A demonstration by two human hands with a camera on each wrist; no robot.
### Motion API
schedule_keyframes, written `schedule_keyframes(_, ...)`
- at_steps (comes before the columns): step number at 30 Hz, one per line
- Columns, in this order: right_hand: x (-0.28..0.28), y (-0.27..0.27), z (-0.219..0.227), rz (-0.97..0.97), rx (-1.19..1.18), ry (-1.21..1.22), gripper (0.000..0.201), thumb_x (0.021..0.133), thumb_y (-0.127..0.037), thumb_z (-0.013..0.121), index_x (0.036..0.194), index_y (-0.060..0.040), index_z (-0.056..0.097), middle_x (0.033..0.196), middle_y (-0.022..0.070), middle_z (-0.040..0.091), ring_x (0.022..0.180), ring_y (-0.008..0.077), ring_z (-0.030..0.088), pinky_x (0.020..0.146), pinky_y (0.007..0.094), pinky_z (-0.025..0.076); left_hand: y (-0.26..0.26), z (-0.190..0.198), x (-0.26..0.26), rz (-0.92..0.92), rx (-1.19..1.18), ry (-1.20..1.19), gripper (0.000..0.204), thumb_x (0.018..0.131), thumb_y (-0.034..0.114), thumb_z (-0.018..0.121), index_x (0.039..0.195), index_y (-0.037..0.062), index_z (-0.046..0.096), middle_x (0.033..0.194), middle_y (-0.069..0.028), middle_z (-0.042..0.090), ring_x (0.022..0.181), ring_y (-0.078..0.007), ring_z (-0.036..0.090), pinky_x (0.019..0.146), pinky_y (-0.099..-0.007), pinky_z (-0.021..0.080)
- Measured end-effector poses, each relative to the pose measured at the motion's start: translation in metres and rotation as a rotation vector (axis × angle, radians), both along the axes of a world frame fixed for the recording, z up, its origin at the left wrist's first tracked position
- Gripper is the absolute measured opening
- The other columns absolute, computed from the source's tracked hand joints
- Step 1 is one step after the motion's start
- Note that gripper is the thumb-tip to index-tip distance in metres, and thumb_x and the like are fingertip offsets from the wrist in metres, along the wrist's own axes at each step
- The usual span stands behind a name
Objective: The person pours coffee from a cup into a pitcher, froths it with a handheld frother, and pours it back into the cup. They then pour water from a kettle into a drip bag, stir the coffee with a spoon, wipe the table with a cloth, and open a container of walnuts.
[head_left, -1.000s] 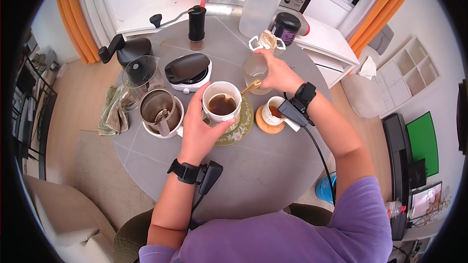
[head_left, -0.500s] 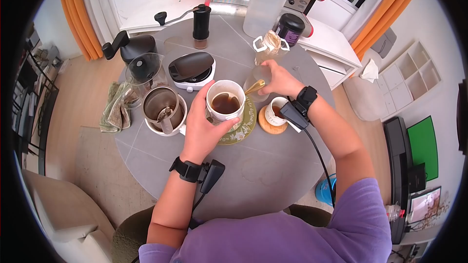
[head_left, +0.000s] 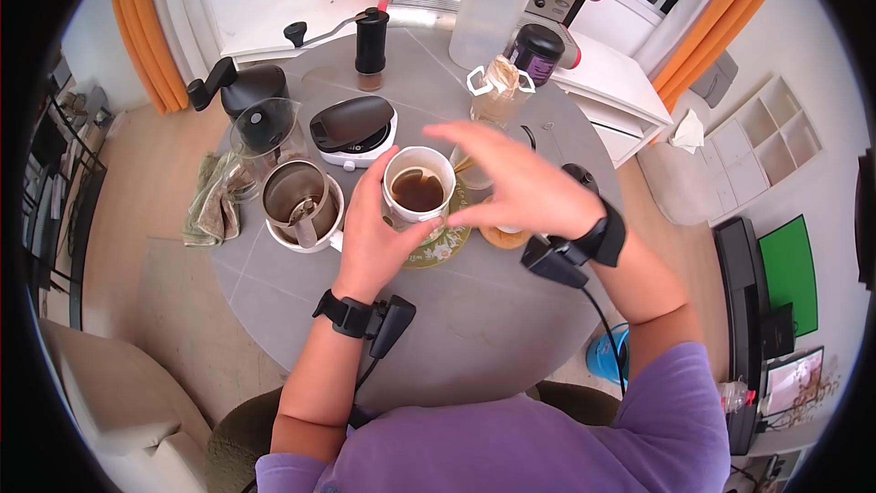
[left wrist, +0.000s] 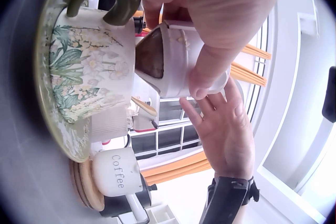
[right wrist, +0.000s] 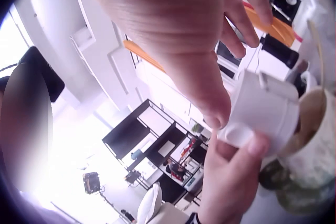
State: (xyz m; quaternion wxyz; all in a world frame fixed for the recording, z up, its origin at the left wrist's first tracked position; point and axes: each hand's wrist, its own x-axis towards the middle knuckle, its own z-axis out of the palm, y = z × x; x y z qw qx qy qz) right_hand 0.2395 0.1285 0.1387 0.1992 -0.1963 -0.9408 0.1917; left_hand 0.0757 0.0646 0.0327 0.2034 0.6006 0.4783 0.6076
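My left hand grips a white coffee dripper, with dark liquid inside it in the head view. A brown cone shows at its lower end in the left wrist view. Under it stands a flowered teacup with a green handle, on a green saucer. A gold spoon leans by the cup. My right hand hovers beside the dripper, fingers spread, holding nothing; its thumb is near the dripper's rim. Partly hidden behind it is a clear glass.
To the right, a white "Coffee" pitcher sits on a wooden coaster. Leftward stand a metal strainer in a white mug, a kitchen scale and a black grinder. A paper-filter bag stands farther back.
My right hand has left the clear glass and come nearer, up beside the dripper, with its fingers spreading. The left hand keeps its grip on the dripper over the cup.
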Motion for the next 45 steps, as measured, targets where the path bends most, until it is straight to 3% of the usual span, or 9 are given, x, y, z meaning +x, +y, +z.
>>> schedule_keyframes(5, -0.021, -0.002, -0.018, 0.021, -0.009, -0.014, 0.070, 0.064, -0.018, 0.073, 0.124, -0.0049, 0.038, 0.123, 0.0167, 0.043, 0.114, 0.0315, 0.043, 0.095, 0.0374, 0.036, 0.000, -0.004, -0.001, 0.024, 0.025, 0.026, 0.079, 0.060, 0.009, 0.076, 0.126, 0.0033, 0.035, 0.120, -0.0127, 0.047, 0.110, -0.0270, 0.048, 0.091, -0.0357, 0.040)
schedule_keyframes(7, -0.022, 0.001, -0.017, 0.014, -0.084, -0.040, 0.071, 0.063, -0.019, 0.073, 0.123, -0.0043, 0.038, 0.122, 0.0168, 0.044, 0.114, 0.0310, 0.043, 0.095, 0.0368, 0.037, -0.001, -0.001, -0.002, -0.025, -0.049, 0.035, 0.082, 0.062, 0.003, 0.072, 0.131, 0.0024, 0.028, 0.127, -0.0114, 0.041, 0.117, -0.0206, 0.043, 0.098, -0.0315, 0.035)
schedule_keyframes(13, -0.017, 0.014, -0.014, -0.067, -0.250, 0.068, 0.071, 0.062, -0.023, 0.073, 0.121, -0.0028, 0.039, 0.118, 0.0173, 0.049, 0.109, 0.0303, 0.049, 0.091, 0.0346, 0.039, -0.006, 0.008, -0.001, 0.009, -0.012, 0.066, 0.094, 0.061, 0.004, 0.072, 0.137, 0.0042, 0.017, 0.138, -0.0153, 0.028, 0.127, -0.0240, 0.030, 0.104, -0.0367, 0.026)
schedule_keyframes(14, -0.016, 0.013, -0.010, -0.068, -0.270, 0.071, 0.070, 0.063, -0.022, 0.073, 0.121, -0.0026, 0.039, 0.116, 0.0173, 0.051, 0.107, 0.0301, 0.051, 0.090, 0.0339, 0.040, -0.007, 0.008, -0.002, -0.030, 0.012, 0.019, 0.087, 0.067, 0.003, 0.066, 0.137, 0.0037, 0.015, 0.140, -0.0152, 0.023, 0.130, -0.0240, 0.024, 0.107, -0.0386, 0.019)
schedule_keyframes(18, -0.016, 0.018, -0.008, -0.061, -0.310, 0.142, 0.068, 0.064, -0.019, 0.073, 0.120, -0.0024, 0.039, 0.117, 0.0171, 0.051, 0.107, 0.0294, 0.052, 0.090, 0.0335, 0.041, -0.008, 0.005, -0.004, -0.101, 0.134, -0.180, 0.061, 0.080, 0.003, 0.043, 0.136, 0.0011, 0.018, 0.139, -0.0163, 0.025, 0.130, -0.0251, 0.024, 0.107, -0.0389, 0.015)
schedule_keyframes(25, -0.012, 0.021, -0.011, -0.068, -0.361, 0.086, 0.069, 0.063, -0.019, 0.074, 0.120, -0.0031, 0.039, 0.115, 0.0168, 0.053, 0.106, 0.0273, 0.052, 0.089, 0.0322, 0.041, -0.012, 0.000, -0.004, -0.094, 0.160, -0.331, 0.044, 0.086, 0.008, 0.035, 0.129, -0.0029, 0.028, 0.131, -0.0193, 0.036, 0.126, -0.0269, 0.031, 0.107, -0.0389, 0.018)
schedule_keyframes(29, 0.008, 0.043, 0.003, -0.075, -0.220, 0.216, 0.070, 0.063, -0.018, 0.075, 0.122, -0.0044, 0.039, 0.115, 0.0159, 0.053, 0.104, 0.0233, 0.054, 0.089, 0.0311, 0.042, -0.011, -0.001, -0.003, -0.085, 0.169, -0.320, 0.040, 0.087, 0.007, 0.034, 0.126, -0.0035, 0.031, 0.128, -0.0189, 0.038, 0.124, -0.0269, 0.034, 0.106, -0.0391, 0.020)
schedule_keyframes(32, 0.027, 0.057, 0.015, -0.193, -0.227, 0.234, 0.071, 0.063, -0.021, 0.075, 0.122, -0.0048, 0.039, 0.116, 0.0159, 0.052, 0.107, 0.0240, 0.052, 0.089, 0.0322, 0.042, -0.010, -0.003, -0.003, -0.085, 0.181, -0.323, 0.039, 0.086, 0.005, 0.034, 0.124, -0.0036, 0.032, 0.126, -0.0184, 0.040, 0.123, -0.0266, 0.035, 0.106, -0.0392, 0.021)
schedule_keyframes(45, 0.041, 0.091, -0.025, -0.329, -0.150, 0.018, 0.067, 0.062, -0.023, 0.075, 0.119, -0.0043, 0.044, 0.117, 0.0148, 0.051, 0.109, 0.0274, 0.049, 0.093, 0.0329, 0.038, -0.012, -0.003, -0.001, -0.107, 0.148, -0.340, 0.040, 0.083, -0.003, 0.036, 0.123, -0.0051, 0.033, 0.120, -0.0171, 0.043, 0.116, -0.0250, 0.042, 0.102, -0.0365, 0.028)
